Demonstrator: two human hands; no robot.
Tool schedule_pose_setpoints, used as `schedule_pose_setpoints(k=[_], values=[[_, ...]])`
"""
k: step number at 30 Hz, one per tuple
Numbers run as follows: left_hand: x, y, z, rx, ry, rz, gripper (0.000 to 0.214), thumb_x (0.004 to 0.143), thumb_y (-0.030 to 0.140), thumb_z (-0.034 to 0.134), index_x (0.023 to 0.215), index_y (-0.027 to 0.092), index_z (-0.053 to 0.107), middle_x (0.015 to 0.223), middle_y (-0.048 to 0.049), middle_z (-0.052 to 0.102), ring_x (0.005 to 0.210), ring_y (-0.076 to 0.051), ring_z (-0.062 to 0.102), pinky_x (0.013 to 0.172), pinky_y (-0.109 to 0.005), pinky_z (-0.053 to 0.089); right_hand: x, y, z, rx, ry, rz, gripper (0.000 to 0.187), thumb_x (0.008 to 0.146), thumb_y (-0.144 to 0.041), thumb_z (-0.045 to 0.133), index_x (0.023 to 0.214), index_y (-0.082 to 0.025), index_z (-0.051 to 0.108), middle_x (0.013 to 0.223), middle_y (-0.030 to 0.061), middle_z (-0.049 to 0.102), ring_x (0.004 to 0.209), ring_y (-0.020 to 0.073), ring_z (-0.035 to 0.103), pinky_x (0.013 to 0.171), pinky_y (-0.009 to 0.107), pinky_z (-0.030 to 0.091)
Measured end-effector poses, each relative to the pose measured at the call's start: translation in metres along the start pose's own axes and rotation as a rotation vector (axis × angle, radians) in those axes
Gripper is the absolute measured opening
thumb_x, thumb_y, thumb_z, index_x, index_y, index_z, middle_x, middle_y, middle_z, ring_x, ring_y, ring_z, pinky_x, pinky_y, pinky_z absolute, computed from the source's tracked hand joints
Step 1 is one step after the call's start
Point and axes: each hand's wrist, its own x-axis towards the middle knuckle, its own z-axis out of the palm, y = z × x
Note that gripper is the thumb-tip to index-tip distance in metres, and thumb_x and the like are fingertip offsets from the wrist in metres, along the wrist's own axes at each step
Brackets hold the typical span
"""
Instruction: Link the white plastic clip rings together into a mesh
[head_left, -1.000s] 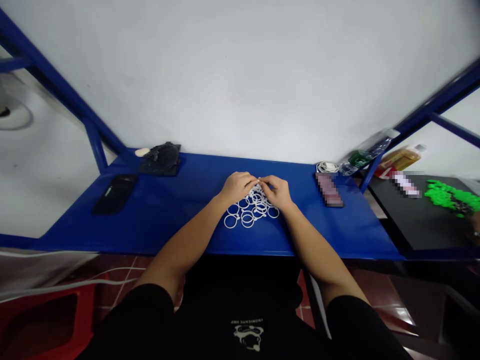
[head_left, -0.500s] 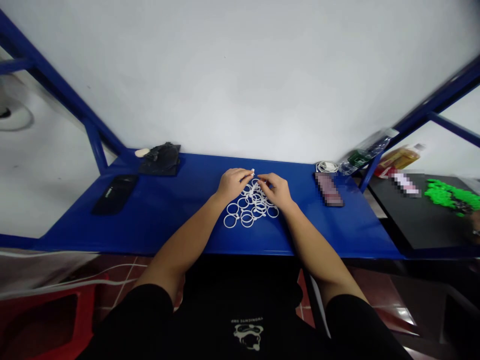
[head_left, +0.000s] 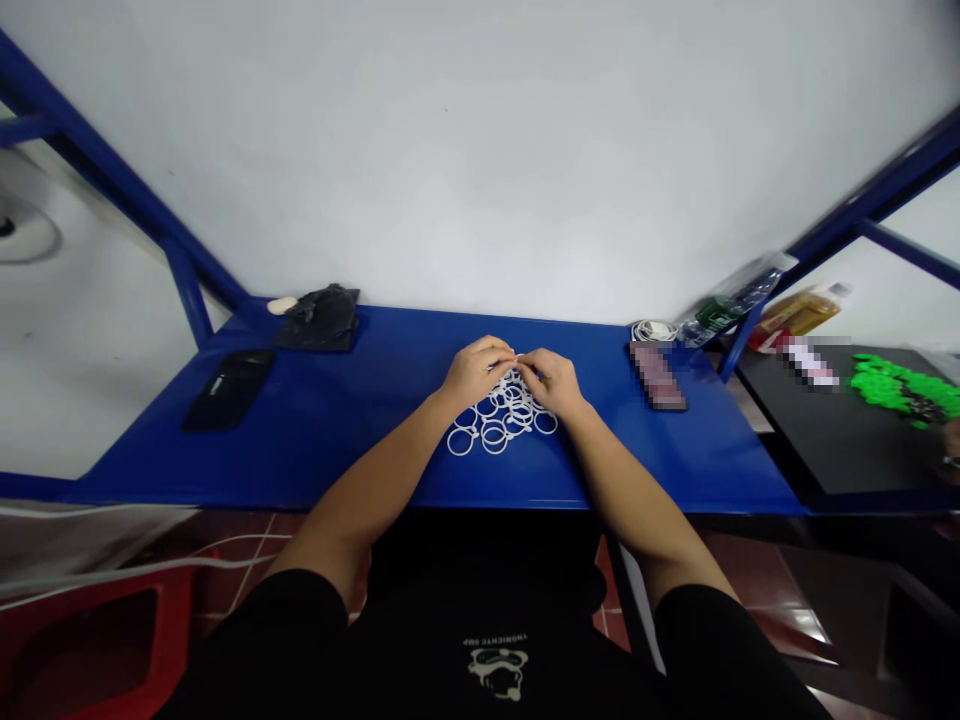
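My left hand (head_left: 474, 371) and my right hand (head_left: 553, 382) meet fingertip to fingertip above a heap of white plastic curtain rings (head_left: 493, 434). Thumb and fingers of the left hand are pinched on a small white piece, now mostly hidden between the fingers. The right hand is closed in a pinch too, touching the left fingertips; what it grips cannot be made out. Several rings, each with a small eyelet, lie overlapping on the blue table (head_left: 315, 440) below and between the hands. The hands cover the far part of the heap.
A black case (head_left: 229, 390) and a crumpled black bag (head_left: 324, 315) lie at left. To the right are a blurred-out phone (head_left: 658, 376), a coiled white cable (head_left: 653, 332) and a plastic bottle (head_left: 731, 305). Green pieces (head_left: 904, 388) lie on a black table beside a partly visible hand.
My left hand has moved slightly right, bringing its fingertips against those of my right hand. The small white piece that showed at the left fingertips is now mostly covered.
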Motion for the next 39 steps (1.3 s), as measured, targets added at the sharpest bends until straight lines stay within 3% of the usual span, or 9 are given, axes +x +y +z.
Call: schedule_pose_setpoints(k=[7,11,15,19,24,28,33,36,39], values=[[0.001,-0.003,0.000,0.088,-0.047,-0.047,0.010,0.102,0.027,0.069,0.098,0.024,0.078,0.101,-0.0048,0.076,0.095,-0.019,0.072,0.090,-0.039,0.058,-0.001,-0.002,0.007,-0.012,0.030,0.054,0.026,0.106,-0.037,0.055,0.099,-0.023,0.077,0.087,0.0063,0.076,0.078,0.0207,0.069,0.076,0.035,0.055],[0.006,-0.006,-0.011,0.219,-0.061,-0.023,0.006,0.098,0.024,0.072,0.094,0.022,0.075,0.109,-0.0064,0.076,0.105,-0.024,0.068,0.097,-0.045,0.053,0.003,-0.003,0.003,-0.013,-0.009,0.094,0.027,0.106,-0.041,0.057,0.115,-0.024,0.076,0.098,0.0079,0.078,0.089,0.0237,0.071,0.086,0.039,0.057],[0.008,-0.013,-0.026,0.261,-0.166,-0.070,0.006,0.090,0.018,0.073,0.086,0.022,0.073,0.119,-0.0064,0.074,0.113,-0.026,0.066,0.103,-0.047,0.051,0.006,0.002,-0.010,-0.030,-0.189,0.068,0.061,0.098,-0.065,0.065,0.144,-0.025,0.064,0.138,0.0134,0.071,0.129,0.0332,0.064,0.113,0.055,0.049],[0.005,-0.020,-0.029,0.250,-0.384,-0.156,0.012,0.087,0.018,0.071,0.095,0.023,0.077,0.131,-0.0068,0.071,0.124,-0.029,0.063,0.112,-0.051,0.049,0.004,0.004,-0.010,-0.106,-0.490,0.212,0.108,0.083,-0.086,0.067,0.166,-0.022,0.041,0.172,0.0184,0.037,0.162,0.0450,0.027,0.128,0.071,0.022],[-0.003,-0.029,-0.017,0.252,-0.535,-0.286,0.029,0.092,0.024,0.064,0.118,0.025,0.077,0.146,-0.0096,0.064,0.135,-0.034,0.059,0.118,-0.056,0.046,0.002,-0.002,0.005,-0.101,-0.726,0.290,0.118,0.081,-0.091,0.062,0.172,-0.026,0.026,0.179,0.0158,0.017,0.166,0.0464,0.008,0.129,0.074,0.010],[-0.004,-0.036,-0.012,0.199,-0.519,-0.309,0.032,0.090,0.018,0.059,0.118,0.023,0.074,0.147,-0.0086,0.064,0.139,-0.031,0.058,0.122,-0.052,0.043,0.003,-0.006,0.007,-0.083,-0.704,0.287,0.115,0.085,-0.091,0.058,0.173,-0.026,0.023,0.179,0.0163,0.017,0.166,0.0461,0.009,0.129,0.074,0.010],[0.001,-0.042,-0.013,0.039,-0.477,-0.467,0.037,0.093,0.013,0.046,0.117,0.022,0.073,0.144,-0.0051,0.068,0.137,-0.024,0.061,0.123,-0.043,0.044,0.005,-0.015,-0.002,-0.066,-0.763,0.270,0.135,0.070,-0.091,0.074,0.174,-0.031,0.013,0.180,0.0120,0.009,0.166,0.0477,0.003,0.129,0.076,0.003],[0.003,-0.043,-0.015,-0.008,-0.417,-0.547,0.039,0.101,0.021,0.043,0.131,0.021,0.069,0.141,-0.0068,0.070,0.133,-0.023,0.064,0.118,-0.040,0.049,0.004,-0.022,-0.003,-0.076,-0.792,0.245,0.136,0.067,-0.091,0.077,0.174,-0.033,0.015,0.181,0.0110,0.004,0.165,0.0500,0.000,0.128,0.078,0.001],[0.001,-0.042,-0.014,0.069,-0.399,-0.479,0.037,0.107,0.036,0.045,0.128,0.020,0.071,0.136,-0.0092,0.072,0.130,-0.025,0.065,0.117,-0.043,0.049,0.002,-0.028,0.004,-0.084,-0.817,0.189,0.135,0.067,-0.090,0.077,0.173,-0.033,0.019,0.181,0.0111,0.003,0.164,0.0528,-0.001,0.125,0.081,0.002]])
